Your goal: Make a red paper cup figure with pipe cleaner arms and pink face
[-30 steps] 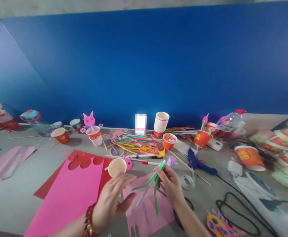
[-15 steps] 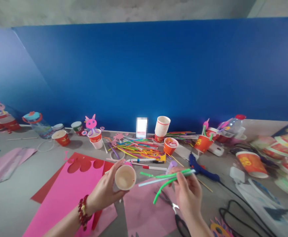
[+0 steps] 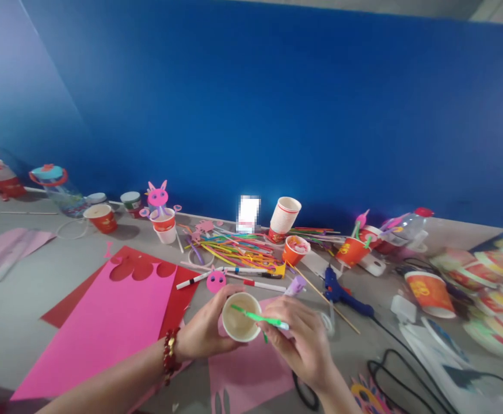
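Observation:
My left hand [image 3: 206,329] is wrapped round a paper cup [image 3: 242,340], its open mouth turned toward me. Pinched in my right hand [image 3: 301,330] are green and pale pipe cleaners [image 3: 273,322]; a green end reaches over the cup's mouth. Just behind the cup lies a pink face cutout [image 3: 216,280] with two dark eyes. Pale pink paper [image 3: 247,376] is on the table below both hands.
Bright pink paper [image 3: 105,333] lies on red sheets at the left. Behind my hands are loose pipe cleaners [image 3: 234,253], markers and stacked cups [image 3: 285,214]. A blue glue gun [image 3: 346,296] with a black cable is at the right.
My right hand has moved left with the pipe cleaners, bringing them to the cup. The cup in my left hand has shifted right. The view has tilted, and the scissors are now mostly hidden.

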`<state>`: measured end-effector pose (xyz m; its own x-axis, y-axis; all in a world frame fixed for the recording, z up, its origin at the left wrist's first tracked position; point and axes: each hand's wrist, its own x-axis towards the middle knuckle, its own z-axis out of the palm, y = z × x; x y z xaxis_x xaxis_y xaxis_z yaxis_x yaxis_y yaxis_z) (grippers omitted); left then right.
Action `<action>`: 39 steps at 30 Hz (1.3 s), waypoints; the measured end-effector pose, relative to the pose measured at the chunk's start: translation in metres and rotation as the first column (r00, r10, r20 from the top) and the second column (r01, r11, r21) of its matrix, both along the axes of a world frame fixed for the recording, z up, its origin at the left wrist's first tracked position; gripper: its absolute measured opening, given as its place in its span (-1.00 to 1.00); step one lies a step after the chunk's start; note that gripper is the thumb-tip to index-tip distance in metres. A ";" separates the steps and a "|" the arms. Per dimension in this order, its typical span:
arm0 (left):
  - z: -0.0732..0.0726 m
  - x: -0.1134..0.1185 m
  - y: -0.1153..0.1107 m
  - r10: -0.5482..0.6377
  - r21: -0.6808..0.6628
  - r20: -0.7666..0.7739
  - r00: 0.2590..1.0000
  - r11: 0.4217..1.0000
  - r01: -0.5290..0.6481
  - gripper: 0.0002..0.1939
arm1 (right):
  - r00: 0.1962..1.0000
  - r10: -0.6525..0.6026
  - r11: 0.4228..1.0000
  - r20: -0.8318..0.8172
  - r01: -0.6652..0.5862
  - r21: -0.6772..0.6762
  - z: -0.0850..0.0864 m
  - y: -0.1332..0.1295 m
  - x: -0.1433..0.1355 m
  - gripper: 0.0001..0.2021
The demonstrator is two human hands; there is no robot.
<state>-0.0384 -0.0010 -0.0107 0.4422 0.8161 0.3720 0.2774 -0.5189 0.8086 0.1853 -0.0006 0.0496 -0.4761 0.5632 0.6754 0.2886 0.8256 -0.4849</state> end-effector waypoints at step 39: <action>-0.004 -0.003 -0.001 -0.085 -0.027 0.029 0.996 0.996 0.086 -0.29 | 0.993 -0.010 0.981 0.118 0.032 -0.190 -0.015 0.002 -0.015 -0.90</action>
